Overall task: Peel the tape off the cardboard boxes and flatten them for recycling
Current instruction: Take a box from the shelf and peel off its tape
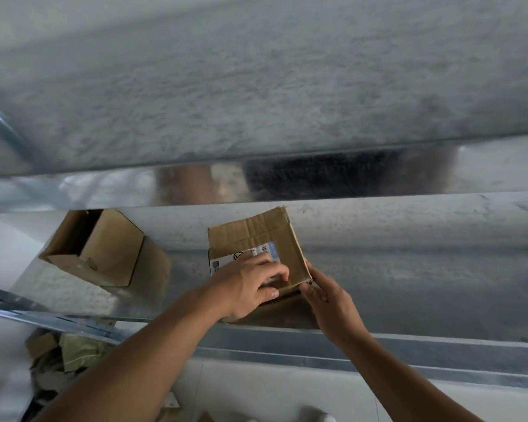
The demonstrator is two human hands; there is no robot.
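Observation:
A small brown cardboard box (256,236) with a white and blue shipping label stands on a shiny metal shelf (409,269), one creased flap raised at its far side. My left hand (250,284) lies over the label with its fingers curled onto the box's top near the front edge. My right hand (326,300) holds the box's front right corner, thumb against the edge. Tape is not plainly visible under my fingers. A second cardboard box (104,248) lies on its side, open, at the left of the shelf.
The metal shelf's front lip (378,345) runs across below the box. Crumpled cardboard and paper scraps (61,354) pile on the floor at the lower left. A grey rough surface (256,86) fills the upper view above a reflective metal strip.

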